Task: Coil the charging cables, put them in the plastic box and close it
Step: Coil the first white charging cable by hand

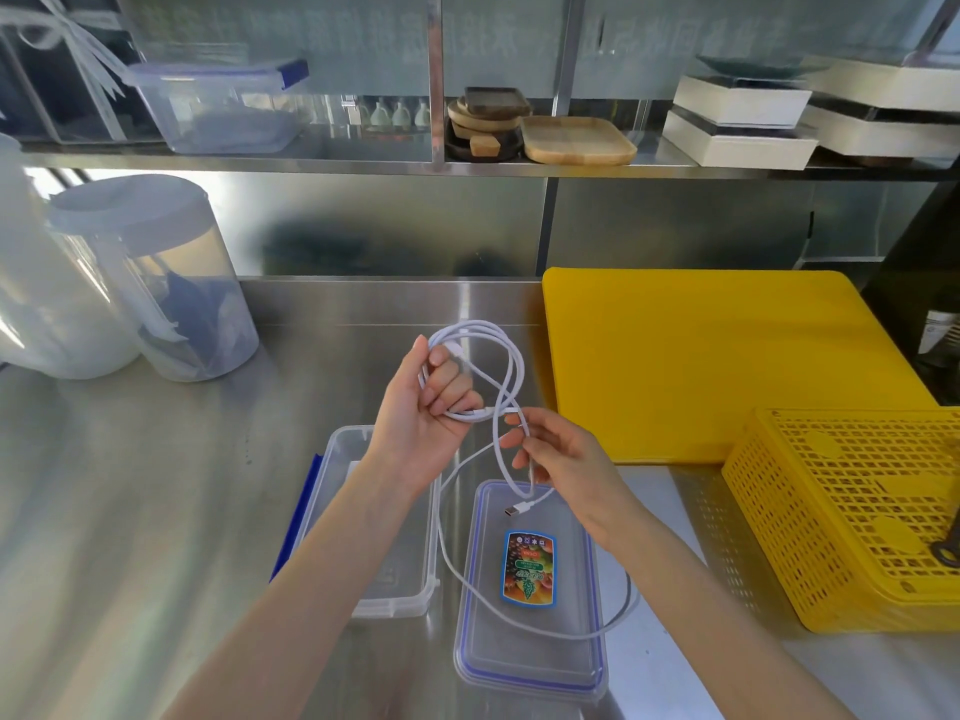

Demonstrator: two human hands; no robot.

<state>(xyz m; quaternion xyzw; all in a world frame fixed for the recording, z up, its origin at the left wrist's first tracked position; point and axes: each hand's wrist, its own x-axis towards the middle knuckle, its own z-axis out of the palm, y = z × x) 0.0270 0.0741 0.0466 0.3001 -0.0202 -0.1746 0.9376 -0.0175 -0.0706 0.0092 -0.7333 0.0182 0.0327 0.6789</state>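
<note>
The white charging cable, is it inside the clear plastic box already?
No, both hands hold the white charging cable up above the clear plastic box.

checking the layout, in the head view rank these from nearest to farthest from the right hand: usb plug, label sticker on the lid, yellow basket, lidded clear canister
1. usb plug, just below the right hand
2. label sticker, lower, on the lid
3. yellow basket, far right
4. clear canister, far left, back

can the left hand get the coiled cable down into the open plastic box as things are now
Probably yes. The left hand grips the coil of the white cable right above the open plastic box, and nothing covers the box; its lid lies beside it. The cable's loose tail, held in the right hand, still needs winding.
</note>
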